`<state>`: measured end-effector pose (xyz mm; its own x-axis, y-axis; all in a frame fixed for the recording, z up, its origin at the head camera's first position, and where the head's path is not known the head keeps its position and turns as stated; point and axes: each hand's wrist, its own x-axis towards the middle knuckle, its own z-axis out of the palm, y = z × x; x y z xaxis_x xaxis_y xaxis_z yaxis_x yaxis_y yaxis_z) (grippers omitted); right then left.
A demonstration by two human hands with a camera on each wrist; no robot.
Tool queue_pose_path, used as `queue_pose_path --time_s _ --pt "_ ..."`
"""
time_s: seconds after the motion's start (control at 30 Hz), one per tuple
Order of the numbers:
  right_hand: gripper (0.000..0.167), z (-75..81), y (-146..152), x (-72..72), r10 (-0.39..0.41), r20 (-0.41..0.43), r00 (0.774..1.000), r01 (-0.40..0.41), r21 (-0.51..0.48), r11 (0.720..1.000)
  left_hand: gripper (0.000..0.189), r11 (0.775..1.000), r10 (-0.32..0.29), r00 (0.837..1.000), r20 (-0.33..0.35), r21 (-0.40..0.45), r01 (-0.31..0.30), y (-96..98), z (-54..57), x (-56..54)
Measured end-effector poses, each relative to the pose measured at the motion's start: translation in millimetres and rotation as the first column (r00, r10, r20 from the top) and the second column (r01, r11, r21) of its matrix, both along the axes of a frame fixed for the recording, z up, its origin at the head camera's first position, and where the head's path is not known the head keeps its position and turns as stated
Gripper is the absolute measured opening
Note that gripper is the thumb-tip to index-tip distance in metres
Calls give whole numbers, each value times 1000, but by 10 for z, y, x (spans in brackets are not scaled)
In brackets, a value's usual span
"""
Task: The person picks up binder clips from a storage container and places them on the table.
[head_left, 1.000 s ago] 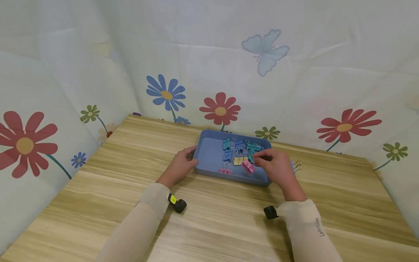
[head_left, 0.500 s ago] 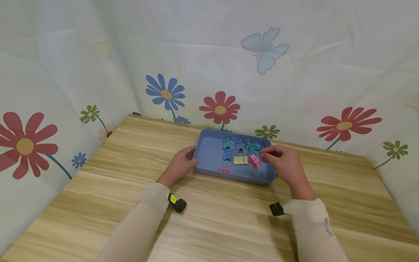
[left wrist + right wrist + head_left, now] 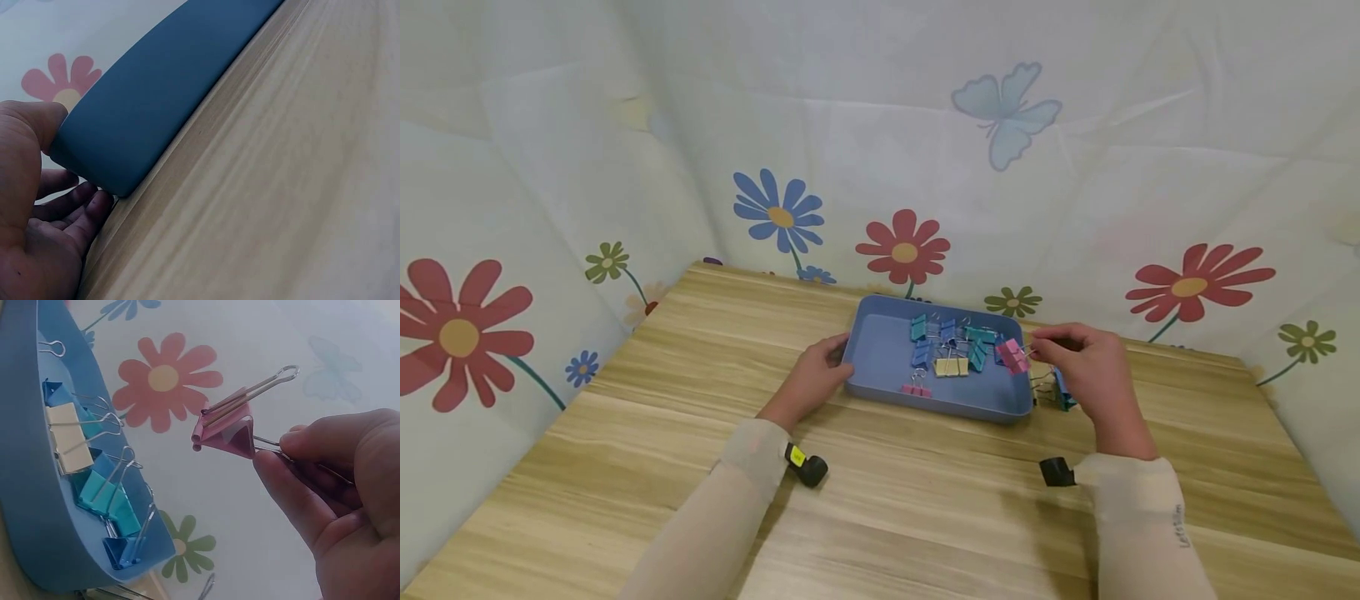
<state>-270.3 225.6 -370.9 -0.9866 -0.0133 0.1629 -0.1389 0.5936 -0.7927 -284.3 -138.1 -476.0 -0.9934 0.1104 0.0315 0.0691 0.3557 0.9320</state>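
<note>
One pink binder clip (image 3: 1013, 357) is raised at the right end of the blue tray (image 3: 880, 358) in my head view. My right hand (image 3: 1093, 375) holds it; my left hand (image 3: 808, 379) braces the opposite end. By my count, eight clips lie in the tray: three teal binder clips (image 3: 918, 328), three blue binder clips (image 3: 922, 355), one cream binder clip (image 3: 952, 367) and a second pink binder clip (image 3: 916, 391) by the near wall. Outside, an outer blue binder clip (image 3: 1063, 389) rests on the counter (image 3: 887, 500), just beside the tray and partly behind my right hand. Something teal shows below it; I cannot confirm a separate clip.

Left wrist view: the thumb laps the tray rim and the fingers curl against the outer corner, clamping the tray end. The tray base sits on the counter. No clip is visible from this angle.

Right wrist view: thumb and fingers are pinched together on one wire handle of the raised clip. The other handle points up and away. The clip body is free of contact with the tray.

Progress, as I judge it: clips are being shifted between tray and counter, one per grip. At least one is outside, one is in hand, eight remain inside. I rate the work as early.
</note>
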Motion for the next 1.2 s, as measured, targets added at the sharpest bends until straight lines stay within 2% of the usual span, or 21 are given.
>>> queue_pose_path --time_s 0.33,0.5,0.87,1.2 --pt "42 42 125 -2 -52 -2 999 52 -67 996 64 1000 -2 1000 -4 -1 2 0 9 1" --pt "43 50 191 -11 -104 -4 995 104 -48 993 63 1000 -4 1000 0 0 4 -3 10 3" --pt "40 42 295 -37 -156 -7 988 155 -48 987 64 1000 -3 1000 -4 -3 3 0 14 10" --pt "43 3 386 -58 -227 18 974 228 -67 971 64 1000 1 1000 -6 -10 -1 -1 8 4"
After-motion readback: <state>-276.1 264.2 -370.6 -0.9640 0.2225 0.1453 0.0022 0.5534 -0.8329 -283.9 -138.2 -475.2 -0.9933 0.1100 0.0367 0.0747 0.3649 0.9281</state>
